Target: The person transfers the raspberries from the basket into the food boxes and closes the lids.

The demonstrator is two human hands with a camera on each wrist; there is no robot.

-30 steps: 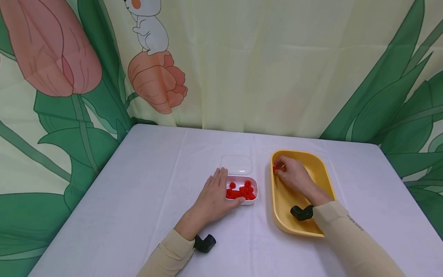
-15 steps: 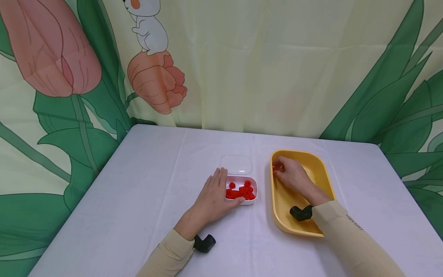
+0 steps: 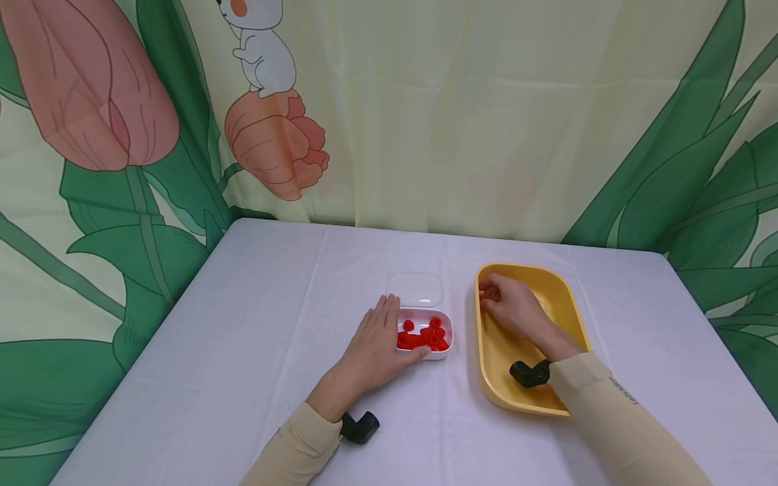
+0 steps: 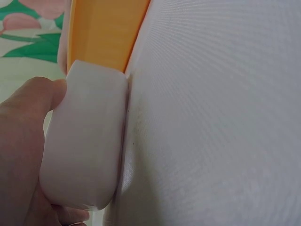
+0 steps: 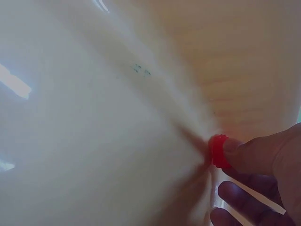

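Note:
My right hand (image 3: pixel 513 304) reaches into the yellow tray (image 3: pixel 495 391) and pinches a small red, bumpy, raspberry-like piece (image 5: pixel 218 151) between thumb and fingers, close to the tray's wall. In the head view the fingers mostly hide that piece. My left hand (image 3: pixel 377 344) holds a small white box (image 3: pixel 451 327), its fingers along the left side and its thumb at the near rim. Several red raspberry-like pieces (image 3: pixel 433 335) lie inside the box. From the left wrist view, the box's outer wall (image 4: pixel 87 136) shows upright on the cloth, with the thumb at its rim.
A clear lid (image 3: pixel 416 289) lies on the white tablecloth (image 3: pixel 273 304) just behind the box. The tray stands right of the box, a narrow strip of cloth between them. A printed curtain (image 3: pixel 462 135) hangs behind the table.
The right fingers have shifted slightly at the tray's left wall, so less of the red piece shows in the head view. The left hand and the box stay put.

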